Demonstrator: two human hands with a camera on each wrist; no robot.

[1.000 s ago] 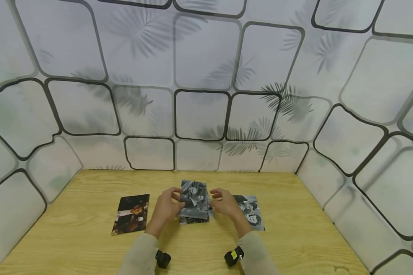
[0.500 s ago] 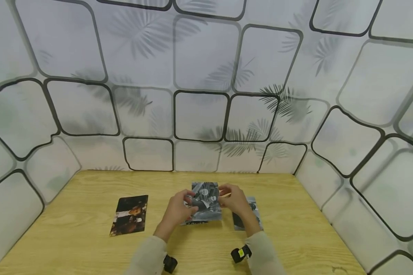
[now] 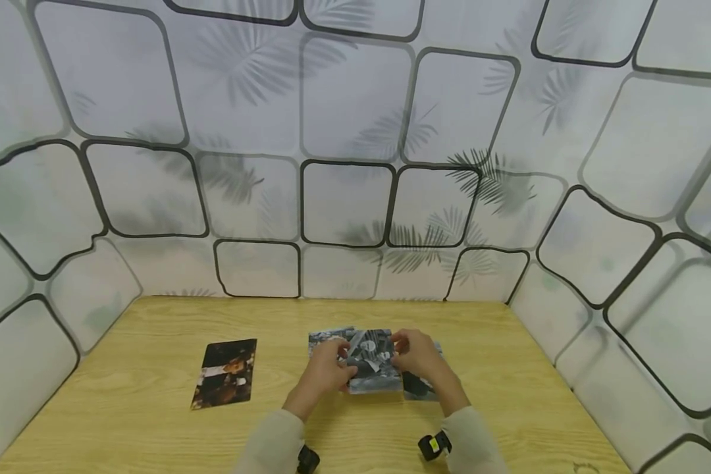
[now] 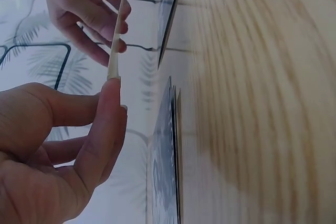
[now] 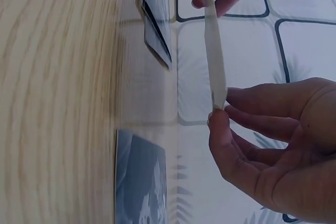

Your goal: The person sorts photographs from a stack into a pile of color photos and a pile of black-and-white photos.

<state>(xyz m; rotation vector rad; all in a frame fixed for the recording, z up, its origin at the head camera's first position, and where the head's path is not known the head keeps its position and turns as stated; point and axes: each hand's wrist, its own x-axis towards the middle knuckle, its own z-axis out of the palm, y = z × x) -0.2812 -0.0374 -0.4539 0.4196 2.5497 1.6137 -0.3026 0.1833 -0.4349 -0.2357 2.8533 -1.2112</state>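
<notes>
A black-and-white photo print (image 3: 372,363) is held up between my two hands, raised off the table. My left hand (image 3: 324,372) pinches its left edge between thumb and fingers, and my right hand (image 3: 419,359) pinches the right edge. Both wrist views show the print (image 4: 114,59) nearly edge-on, with a gap between it and the tabletop. Below and behind it lies a small pile of black-and-white photos (image 3: 326,335), partly covered by the left hand and the print. Another black-and-white photo (image 5: 139,182) lies under the right hand, partly hidden in the head view.
A dark colour photo (image 3: 225,373) lies by itself on the left of the wooden table (image 3: 124,408). Behind the table and along its sides hangs a pale curtain (image 3: 343,204) with rounded outlines and leaf prints. Each wrist carries a small black camera (image 3: 434,446).
The black-and-white print has come off the middle pile, moving right and nearer to me, with both hands on it. More of the pile's far left part shows, while the right-hand photo is more covered.
</notes>
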